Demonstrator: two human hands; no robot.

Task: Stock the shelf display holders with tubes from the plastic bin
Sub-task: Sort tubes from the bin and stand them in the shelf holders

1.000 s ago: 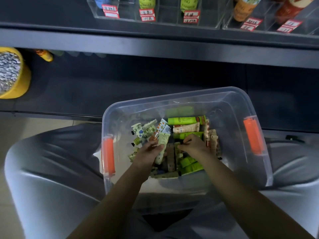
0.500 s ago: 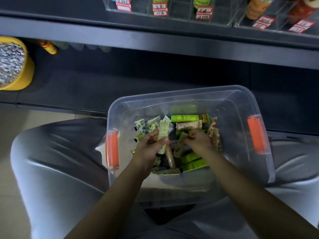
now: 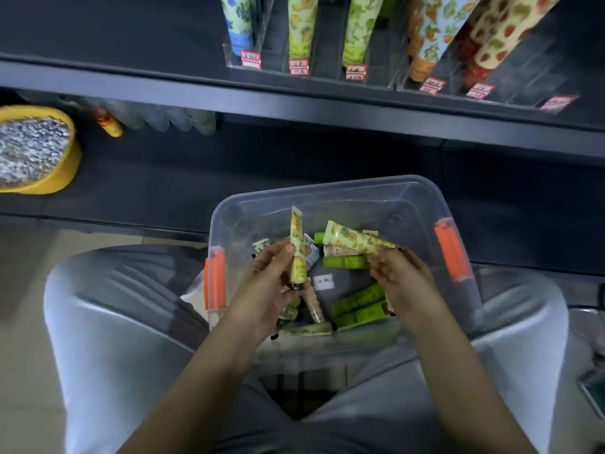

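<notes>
- The left hand [image 3: 265,290] grips a yellow-patterned tube [image 3: 297,244] upright, cap end down, over the clear plastic bin [image 3: 327,191].
- The right hand [image 3: 402,280] pinches a second yellow tube [image 3: 353,240], lying nearly level, by what looks like its crimped end.
- Loose tubes [image 3: 357,303] lie on the bin's bottom.
- Acrylic display holders [image 3: 324,71] stand on the dark shelf [image 3: 294,103] beyond.

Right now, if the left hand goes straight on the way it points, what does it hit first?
Likely the far wall of the bin. The left hand, gripping a yellow tube, points away from the person. Depth is unclear: if it rides above the rim, the shelf edge comes first.
</notes>
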